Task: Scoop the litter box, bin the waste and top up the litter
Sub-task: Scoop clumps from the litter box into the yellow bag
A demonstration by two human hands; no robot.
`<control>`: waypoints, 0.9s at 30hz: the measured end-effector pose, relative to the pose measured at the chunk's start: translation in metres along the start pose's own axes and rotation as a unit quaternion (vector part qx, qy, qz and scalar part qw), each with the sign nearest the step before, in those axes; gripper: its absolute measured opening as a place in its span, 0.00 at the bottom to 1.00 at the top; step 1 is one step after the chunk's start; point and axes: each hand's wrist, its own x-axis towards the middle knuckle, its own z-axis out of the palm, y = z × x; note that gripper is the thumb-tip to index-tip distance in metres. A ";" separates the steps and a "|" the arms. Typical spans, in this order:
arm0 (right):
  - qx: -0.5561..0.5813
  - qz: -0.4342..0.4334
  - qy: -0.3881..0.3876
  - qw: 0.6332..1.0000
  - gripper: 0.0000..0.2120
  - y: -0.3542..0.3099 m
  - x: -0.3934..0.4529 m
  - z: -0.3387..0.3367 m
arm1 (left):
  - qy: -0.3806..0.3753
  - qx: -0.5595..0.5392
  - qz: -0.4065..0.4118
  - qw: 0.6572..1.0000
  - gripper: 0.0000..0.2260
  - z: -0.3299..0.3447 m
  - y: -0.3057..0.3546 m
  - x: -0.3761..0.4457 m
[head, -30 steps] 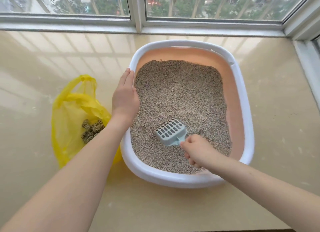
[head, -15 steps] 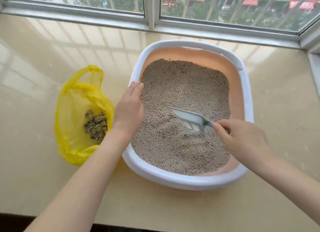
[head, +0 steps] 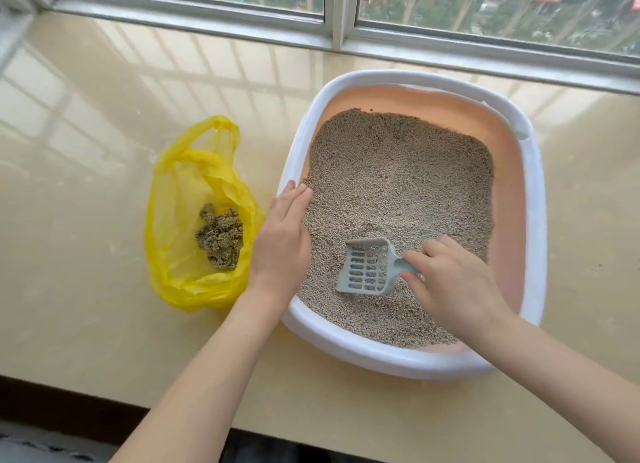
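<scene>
A white-rimmed litter box (head: 535, 220) with a peach inner wall holds grey-beige litter (head: 398, 185). My left hand (head: 282, 241) rests flat on the box's left rim, fingers straight. My right hand (head: 450, 282) grips the handle of a pale blue slotted scoop (head: 367, 267), whose head lies on the litter near the box's front. To the left of the box, a yellow plastic bag (head: 180, 227) lies open with a clump of dark waste (head: 220, 236) inside.
The box and bag sit on a glossy beige sill (head: 86, 151). A window frame (head: 339, 16) runs along the far side. The sill's front edge drops to a dark floor (head: 52, 438) at the lower left.
The scoop has swung from the middle of the litter back toward the near side, its slotted face now turned up. My left hand has stayed on the rim. The view has shifted left.
</scene>
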 end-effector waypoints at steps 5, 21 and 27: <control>0.040 0.063 -0.011 0.997 0.06 -0.001 -0.008 0.006 | 0.005 -0.016 -0.002 1.000 0.22 0.001 -0.001 0.000; 0.280 0.210 0.051 0.936 0.11 -0.004 -0.022 0.009 | 0.001 -0.035 -0.021 0.999 0.25 0.000 -0.003 -0.001; 0.258 0.209 0.065 0.941 0.11 -0.008 -0.027 0.009 | -0.003 -0.039 -0.020 0.999 0.26 0.000 -0.004 -0.001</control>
